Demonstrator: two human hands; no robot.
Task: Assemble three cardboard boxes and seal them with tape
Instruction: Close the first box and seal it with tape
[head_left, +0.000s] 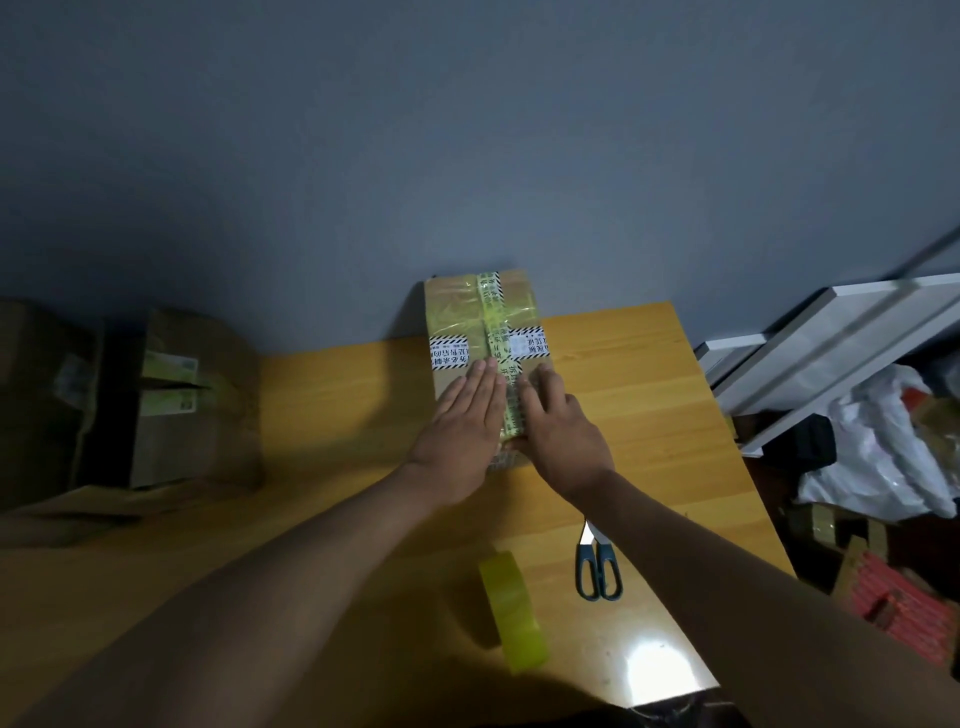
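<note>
We note left hand (460, 415) and right hand (558, 421) flat, fingers straight, pressing taped box (480, 322) on tabletop (649, 415), tape roll (514, 613) and scissors (597, 566) nearby.

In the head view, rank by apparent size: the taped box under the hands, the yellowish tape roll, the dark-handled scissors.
1. Taped brown cardboard box, clearly largest, even lying farther away.
2. and 3. Yellowish translucent tape roll and dark-handled scissors: they look similar; the roll sits nearer the camera, so I will not rank them.
</note>
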